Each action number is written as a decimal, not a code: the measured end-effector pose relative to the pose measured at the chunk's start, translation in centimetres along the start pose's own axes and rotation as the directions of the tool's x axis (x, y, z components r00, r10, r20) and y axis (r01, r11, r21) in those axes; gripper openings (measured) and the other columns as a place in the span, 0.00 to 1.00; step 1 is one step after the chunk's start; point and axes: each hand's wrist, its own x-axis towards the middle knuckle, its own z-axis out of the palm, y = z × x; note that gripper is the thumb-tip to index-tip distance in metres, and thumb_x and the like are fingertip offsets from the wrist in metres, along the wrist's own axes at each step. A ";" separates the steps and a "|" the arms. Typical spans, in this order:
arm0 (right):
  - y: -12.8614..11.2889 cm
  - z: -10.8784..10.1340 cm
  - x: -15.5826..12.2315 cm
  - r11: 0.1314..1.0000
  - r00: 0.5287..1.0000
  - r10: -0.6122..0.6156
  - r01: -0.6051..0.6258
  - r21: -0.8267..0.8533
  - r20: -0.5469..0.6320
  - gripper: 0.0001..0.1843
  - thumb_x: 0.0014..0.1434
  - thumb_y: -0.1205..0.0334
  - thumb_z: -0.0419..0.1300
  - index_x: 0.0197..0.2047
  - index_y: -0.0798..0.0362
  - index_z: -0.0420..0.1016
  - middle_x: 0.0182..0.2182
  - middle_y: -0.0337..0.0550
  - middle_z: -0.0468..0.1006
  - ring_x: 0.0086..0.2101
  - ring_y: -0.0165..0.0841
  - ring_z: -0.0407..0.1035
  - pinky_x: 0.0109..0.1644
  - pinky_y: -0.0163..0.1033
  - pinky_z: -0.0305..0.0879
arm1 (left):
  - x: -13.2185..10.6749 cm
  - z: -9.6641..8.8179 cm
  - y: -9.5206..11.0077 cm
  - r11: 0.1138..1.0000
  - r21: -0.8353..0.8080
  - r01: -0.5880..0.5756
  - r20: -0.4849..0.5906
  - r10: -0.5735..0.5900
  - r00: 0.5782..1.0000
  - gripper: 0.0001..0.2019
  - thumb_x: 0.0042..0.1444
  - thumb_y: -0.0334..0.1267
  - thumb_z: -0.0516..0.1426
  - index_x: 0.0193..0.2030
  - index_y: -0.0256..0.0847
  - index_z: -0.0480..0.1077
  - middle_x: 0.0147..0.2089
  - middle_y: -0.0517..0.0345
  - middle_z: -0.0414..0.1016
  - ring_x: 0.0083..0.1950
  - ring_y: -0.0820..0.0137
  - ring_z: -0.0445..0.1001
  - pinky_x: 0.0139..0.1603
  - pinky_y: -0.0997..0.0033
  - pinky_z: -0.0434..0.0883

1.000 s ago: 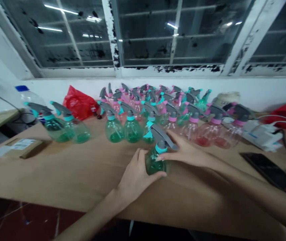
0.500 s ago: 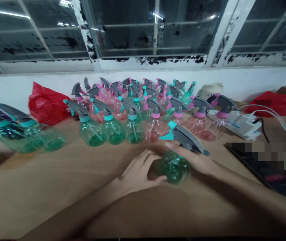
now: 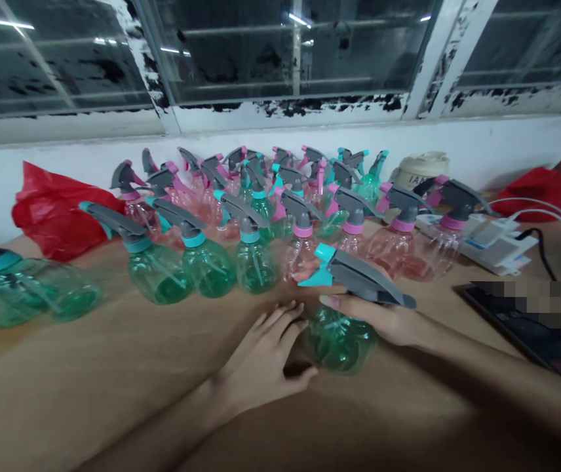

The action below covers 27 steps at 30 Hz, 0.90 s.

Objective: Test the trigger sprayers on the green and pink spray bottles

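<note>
The right hand (image 3: 383, 316) hides the neck of the held green bottle (image 3: 342, 344)

I had room over the smooth brown tabletop (image 3: 128, 367) left of the left hand (image 3: 270, 354); on its other side, the round green plastic spray bottle (image 3: 342, 341) in the right hand (image 3: 393, 318) blocked me closely. Ahead, a row of turquoise- and pink-collared plastic bottles (image 3: 209, 269) barred me, save a gap at its left. A flat black rectangular device (image 3: 521, 334) hemmed my right.
</note>
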 end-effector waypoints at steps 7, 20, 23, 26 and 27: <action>0.4 -0.3 -0.2 0.997 0.999 0.047 -0.045 -0.067 0.027 0.20 0.60 0.56 0.58 0.56 0.40 0.70 0.45 0.38 0.79 0.43 0.36 0.74 0.52 0.44 0.70 | -0.1 0.1 0.1 1.000 -0.018 0.005 0.042 -0.004 0.999 0.31 0.56 0.46 0.58 0.62 0.32 0.60 0.65 0.42 0.62 0.67 0.55 0.57 0.64 0.51 0.58; -0.7 -0.2 0.3 0.991 1.000 -0.022 0.020 -0.134 -0.012 0.12 0.57 0.58 0.60 0.46 0.42 0.75 0.45 0.37 0.79 0.46 0.37 0.73 0.52 0.43 0.71 | -0.2 0.0 0.1 0.998 -0.070 0.011 0.035 -0.008 0.999 0.27 0.56 0.47 0.59 0.59 0.37 0.62 0.62 0.44 0.65 0.65 0.53 0.59 0.63 0.47 0.58; -0.8 -0.2 0.3 0.987 1.000 0.007 -0.009 -0.158 -0.010 0.12 0.58 0.55 0.60 0.46 0.43 0.75 0.43 0.38 0.79 0.43 0.37 0.74 0.50 0.44 0.73 | -0.2 0.0 0.1 0.998 -0.064 0.009 0.029 -0.007 1.000 0.27 0.56 0.47 0.58 0.60 0.39 0.62 0.62 0.45 0.66 0.65 0.53 0.60 0.63 0.46 0.59; -0.7 -0.2 0.2 0.988 1.000 0.018 -0.021 -0.155 -0.020 0.11 0.57 0.54 0.60 0.44 0.44 0.75 0.40 0.38 0.79 0.40 0.36 0.75 0.47 0.42 0.74 | -0.2 0.0 0.0 0.999 -0.047 0.007 0.049 -0.005 0.999 0.27 0.56 0.47 0.59 0.59 0.36 0.62 0.62 0.43 0.65 0.65 0.53 0.59 0.63 0.47 0.59; -0.7 -0.2 0.2 0.989 1.000 0.015 -0.018 -0.145 -0.027 0.10 0.57 0.54 0.61 0.42 0.44 0.75 0.39 0.38 0.79 0.39 0.35 0.75 0.46 0.42 0.74 | -0.2 0.0 0.0 0.999 -0.043 0.000 0.056 0.002 0.998 0.28 0.56 0.46 0.59 0.59 0.34 0.62 0.62 0.42 0.65 0.66 0.53 0.59 0.63 0.48 0.59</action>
